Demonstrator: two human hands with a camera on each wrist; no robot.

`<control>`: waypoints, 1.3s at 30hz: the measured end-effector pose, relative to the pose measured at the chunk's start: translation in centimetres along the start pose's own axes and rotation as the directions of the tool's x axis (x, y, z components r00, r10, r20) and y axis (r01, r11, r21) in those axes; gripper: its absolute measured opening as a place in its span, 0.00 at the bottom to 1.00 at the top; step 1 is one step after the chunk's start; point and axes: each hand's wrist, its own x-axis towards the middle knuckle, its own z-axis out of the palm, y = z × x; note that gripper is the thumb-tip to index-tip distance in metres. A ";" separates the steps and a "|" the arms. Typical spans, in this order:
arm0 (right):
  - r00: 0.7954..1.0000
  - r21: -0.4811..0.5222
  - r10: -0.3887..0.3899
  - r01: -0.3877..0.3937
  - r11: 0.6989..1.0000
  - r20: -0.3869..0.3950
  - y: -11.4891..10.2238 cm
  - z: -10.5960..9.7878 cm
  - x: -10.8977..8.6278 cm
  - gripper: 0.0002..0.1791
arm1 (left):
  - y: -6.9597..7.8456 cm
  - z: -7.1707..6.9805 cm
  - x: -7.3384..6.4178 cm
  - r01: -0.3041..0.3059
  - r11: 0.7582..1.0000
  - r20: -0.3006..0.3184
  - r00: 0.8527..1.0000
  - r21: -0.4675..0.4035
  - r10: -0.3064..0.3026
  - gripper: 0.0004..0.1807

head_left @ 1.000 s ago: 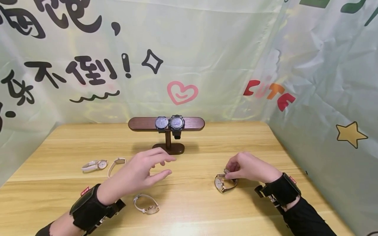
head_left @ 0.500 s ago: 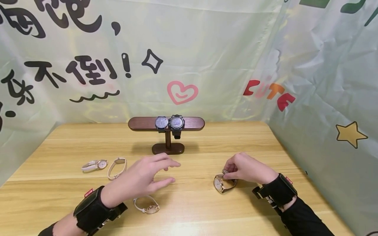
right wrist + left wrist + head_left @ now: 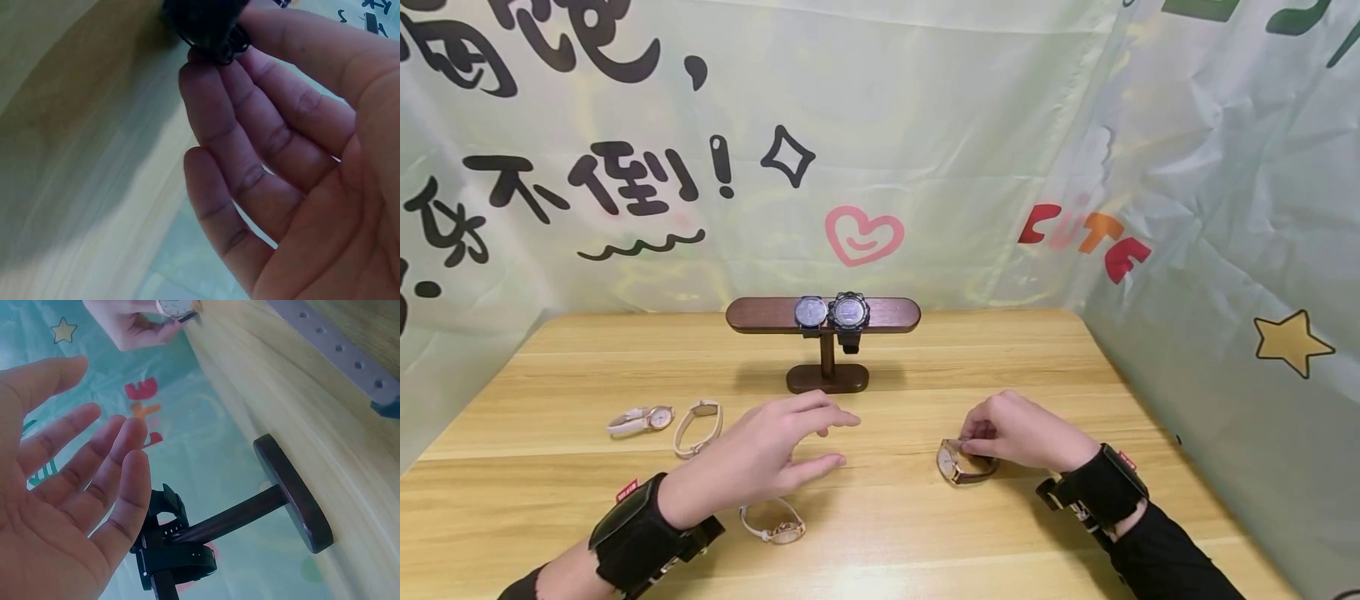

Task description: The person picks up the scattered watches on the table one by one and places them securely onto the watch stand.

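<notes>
My right hand (image 3: 1026, 431) pinches the strap of a wristwatch (image 3: 950, 462) with a gold case, pale dial and dark brown band, low over the table's right side. Between thumb and fingertips in the right wrist view is a dark, blurred part of the watch (image 3: 206, 25). My left hand (image 3: 760, 450) hovers over the table with fingers relaxed and apart, holding nothing. Beneath it lies a white-strapped watch (image 3: 786, 533), partly covered by the hand. A dark wooden watch stand (image 3: 891, 315) bears a grey-faced watch (image 3: 811, 312) and a chunky black watch (image 3: 849, 312).
Two more light-strapped watches, one with a round dial (image 3: 659, 417) and one looped on its side (image 3: 706, 408), lie left of my left hand. A printed cloth (image 3: 985, 125) hangs behind and beside the wooden table (image 3: 1000, 350).
My right hand has shifted slightly left with the watch. My left hand has moved a little to the right and down, uncovering more of the looped light-strapped watch, then stayed nearly still.
</notes>
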 end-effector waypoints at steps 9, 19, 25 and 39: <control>0.997 -0.053 -0.061 0.058 0.997 -0.054 0.0 0.3 0.1 0.05 | 0.1 0.0 0.0 0.005 1.000 0.003 1.000 0.005 -0.005 0.20; 0.962 -0.065 -0.125 0.113 0.991 -0.241 -0.4 0.4 0.8 0.03 | 0.1 -0.2 -0.1 0.011 1.000 -0.001 1.000 0.004 -0.011 0.21; 0.926 -0.065 -0.138 0.123 0.990 -0.352 -1.0 0.4 1.1 0.03 | 0.1 -0.2 -0.1 0.025 1.000 -0.014 1.000 -0.006 -0.025 0.24; 0.861 -0.047 -0.146 0.141 0.989 -0.488 -3.0 0.3 2.0 0.04 | 0.5 -0.5 0.0 0.051 0.998 -0.116 0.992 -0.029 -0.054 0.33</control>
